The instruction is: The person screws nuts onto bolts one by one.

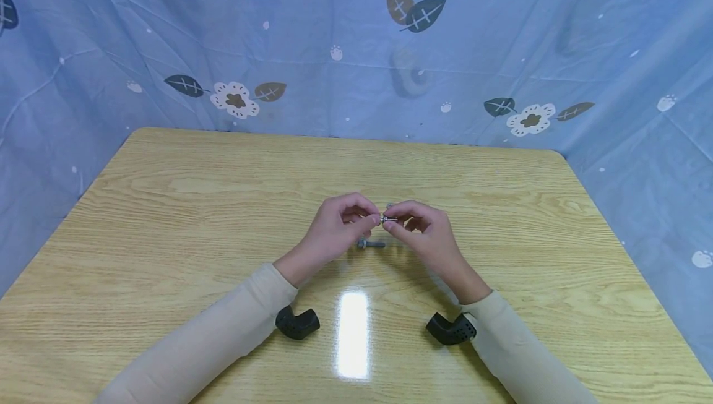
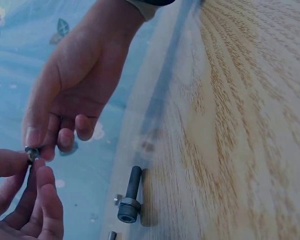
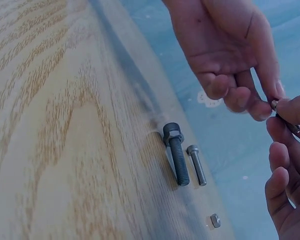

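Note:
Above the middle of the table, both hands meet at a small metal bolt. My left hand pinches one end between thumb and fingertips. The other end is pinched by my right hand, with a bit of bolt sticking out past its fingers. Fingertips hide where the two grips meet, so I cannot tell whether a nut is there. Below the hands lies a larger dark socket-head bolt with a nut up against its head. Beside it are a thinner silver bolt and a small loose nut.
The wooden table spreads out on all sides of the hands. A blue patterned cloth hangs behind it and along both sides. Black perforated pieces show at the sleeves' cuffs.

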The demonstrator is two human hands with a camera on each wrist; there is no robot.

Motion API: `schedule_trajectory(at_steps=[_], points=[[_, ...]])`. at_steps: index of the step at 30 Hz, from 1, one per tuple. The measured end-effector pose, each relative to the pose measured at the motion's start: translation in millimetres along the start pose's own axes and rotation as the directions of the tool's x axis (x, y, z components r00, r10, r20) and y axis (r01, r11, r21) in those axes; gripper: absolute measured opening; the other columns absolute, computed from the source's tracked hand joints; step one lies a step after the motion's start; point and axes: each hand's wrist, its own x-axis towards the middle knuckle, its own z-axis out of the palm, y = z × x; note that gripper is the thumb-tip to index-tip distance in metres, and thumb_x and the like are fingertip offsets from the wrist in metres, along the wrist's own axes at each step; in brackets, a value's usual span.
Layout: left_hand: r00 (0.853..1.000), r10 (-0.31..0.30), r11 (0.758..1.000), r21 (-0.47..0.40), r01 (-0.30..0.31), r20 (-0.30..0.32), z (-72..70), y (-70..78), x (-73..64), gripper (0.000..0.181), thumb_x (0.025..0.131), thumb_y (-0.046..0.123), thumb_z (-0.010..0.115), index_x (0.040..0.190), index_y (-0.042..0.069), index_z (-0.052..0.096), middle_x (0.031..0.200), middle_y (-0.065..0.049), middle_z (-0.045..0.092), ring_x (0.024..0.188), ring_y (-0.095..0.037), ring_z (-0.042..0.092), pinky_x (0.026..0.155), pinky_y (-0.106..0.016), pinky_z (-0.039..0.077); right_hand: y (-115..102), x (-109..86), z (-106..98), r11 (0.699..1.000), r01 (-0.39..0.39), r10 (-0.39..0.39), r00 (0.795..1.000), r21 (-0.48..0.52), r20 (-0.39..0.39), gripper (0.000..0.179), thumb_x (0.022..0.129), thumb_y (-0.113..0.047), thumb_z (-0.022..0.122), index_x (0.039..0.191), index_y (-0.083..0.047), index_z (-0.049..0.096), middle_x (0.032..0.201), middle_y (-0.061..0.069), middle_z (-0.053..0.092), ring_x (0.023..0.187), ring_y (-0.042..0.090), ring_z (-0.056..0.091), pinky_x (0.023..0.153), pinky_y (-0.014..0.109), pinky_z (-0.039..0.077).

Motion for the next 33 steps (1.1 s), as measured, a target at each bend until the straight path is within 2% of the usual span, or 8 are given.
schedule_trajectory(at_steps=[6, 10, 15, 22, 24, 29, 31, 33], points=[[1.0, 0.025, 0.999, 0.02, -0.025, -0.002, -0.1, 0.7, -0.1, 0.007, 0.09, 0.014, 0.068, 0.096, 0.018, 0.069, 0.104, 0.001, 0.066, 0.091, -0.017, 0.065, 0.074, -0.035, 0.056, 0.8, 0.1, 0.1, 1.0, 0.002, -0.002, 1.0, 0.001, 0.0, 0.013, 0.089, -0.006, 0.068, 0.101, -0.01, 0.072, 0.102, 0.01, 0.07, 0.085, 0.01, 0.06, 0.067, 0.026, 0.051], [1.0, 0.023, 1.0, -0.001, -0.023, 0.013, -0.4, 0.9, 0.0, 0.01, 0.092, 0.014, 0.065, 0.101, 0.017, 0.068, 0.108, -0.001, 0.065, 0.092, -0.023, 0.066, 0.075, -0.038, 0.056, 0.5, -0.1, 0.3, 1.0, -0.002, 0.002, 1.0, 0.003, -0.002, 0.014, 0.089, -0.006, 0.068, 0.101, -0.01, 0.072, 0.102, 0.01, 0.069, 0.085, 0.009, 0.06, 0.067, 0.025, 0.051], [1.0, -0.013, 1.0, 0.001, 0.013, 0.013, 0.0, 0.1, 0.8, 0.01, 0.096, 0.019, 0.06, 0.102, 0.014, 0.067, 0.098, -0.009, 0.067, 0.084, -0.034, 0.066, 0.071, -0.047, 0.055, -0.1, 0.1, 0.1, 1.0, -0.012, 0.012, 1.0, -0.008, -0.001, 0.013, 0.089, -0.007, 0.069, 0.101, -0.01, 0.072, 0.103, 0.01, 0.069, 0.086, 0.009, 0.061, 0.068, 0.025, 0.051], [0.999, -0.032, 0.999, -0.009, 0.032, 0.013, -0.5, 1.2, 1.4, 0.008, 0.096, 0.018, 0.061, 0.099, 0.013, 0.067, 0.094, -0.018, 0.067, 0.08, -0.038, 0.064, 0.068, -0.049, 0.054, -1.3, 1.0, 0.0, 1.0, -0.015, 0.015, 1.0, -0.007, 0.005, 0.013, 0.089, -0.007, 0.068, 0.101, -0.01, 0.071, 0.102, 0.009, 0.069, 0.085, 0.01, 0.06, 0.067, 0.025, 0.051], [1.0, -0.024, 1.0, -0.003, 0.024, 0.009, -1.1, 2.2, 1.1, 0.006, 0.094, 0.016, 0.064, 0.098, 0.014, 0.068, 0.096, -0.016, 0.067, 0.082, -0.035, 0.065, 0.068, -0.046, 0.054, -1.5, 1.2, -0.2, 1.0, -0.016, 0.016, 1.0, -0.005, 0.006, 0.013, 0.089, -0.007, 0.069, 0.101, -0.01, 0.071, 0.102, 0.009, 0.069, 0.085, 0.01, 0.06, 0.067, 0.026, 0.051], [1.0, 0.004, 1.0, 0.015, -0.004, 0.006, -2.1, 3.3, 1.2, 0.007, 0.09, 0.014, 0.069, 0.096, 0.018, 0.069, 0.104, -0.001, 0.066, 0.09, -0.021, 0.065, 0.072, -0.036, 0.055, -1.5, 1.8, -0.3, 1.0, -0.02, 0.02, 1.0, -0.003, 0.009, 0.013, 0.089, -0.007, 0.069, 0.101, -0.011, 0.072, 0.101, 0.008, 0.07, 0.083, 0.01, 0.06, 0.067, 0.026, 0.051], [1.0, 0.003, 1.0, 0.015, -0.003, 0.012, -2.4, 3.1, 1.5, 0.008, 0.09, 0.014, 0.068, 0.097, 0.018, 0.068, 0.106, 0.0, 0.066, 0.092, -0.02, 0.065, 0.073, -0.035, 0.055, -1.7, 2.1, -0.2, 1.0, -0.021, 0.021, 1.0, -0.004, 0.009, 0.013, 0.089, -0.007, 0.069, 0.101, -0.01, 0.072, 0.101, 0.009, 0.07, 0.083, 0.01, 0.06, 0.067, 0.026, 0.051], [1.0, -0.009, 1.0, 0.008, 0.009, 0.015, -2.7, 2.7, 1.9, 0.009, 0.092, 0.016, 0.066, 0.1, 0.016, 0.068, 0.106, -0.006, 0.066, 0.091, -0.025, 0.066, 0.073, -0.037, 0.055, -2.1, 2.5, -0.2, 1.0, -0.024, 0.024, 1.0, -0.007, 0.009, 0.012, 0.089, -0.007, 0.069, 0.1, -0.01, 0.072, 0.101, 0.009, 0.07, 0.083, 0.01, 0.06, 0.067, 0.026, 0.051]])
